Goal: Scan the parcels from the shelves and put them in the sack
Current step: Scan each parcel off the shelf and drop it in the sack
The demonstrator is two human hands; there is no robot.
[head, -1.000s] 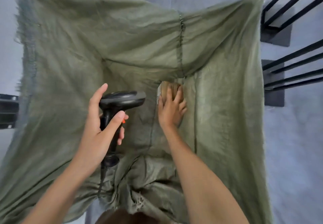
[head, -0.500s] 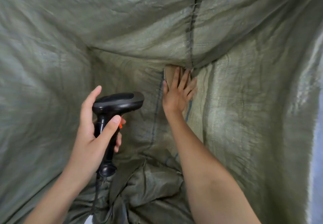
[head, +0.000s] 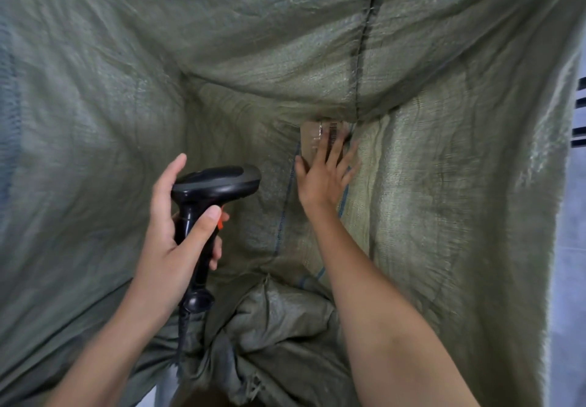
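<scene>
Sack (head: 133, 95): green woven fabric fills nearly the whole view; the camera looks down into its open mouth, with a stitched dark seam running down the far wall and crumpled folds bunched at the near edge.
Parcel (head: 312, 140): small brown cardboard piece deep inside the sack, lying against the far wall just under the fold where the seam ends; a barcode label shows on its upper part. Its lower part is hidden behind the right hand.
Right hand (head: 323, 178): reached down into the sack, palm toward the parcel, fingers (head: 322, 149) straight and spread, released rather than curled. The fingertips overlap the parcel's face; whether they press it or hover just off it cannot be told.
Left hand (head: 177, 241): held above the sack's left side, fingers and thumb grasping the handle of the scanner, forefinger stretched up beside its head.
Scanner (head: 218, 184): black handheld unit, head pointing right, orange trigger just visible by the thumb, coiled cable hanging from the base of the handle down toward the crumpled folds.
</scene>
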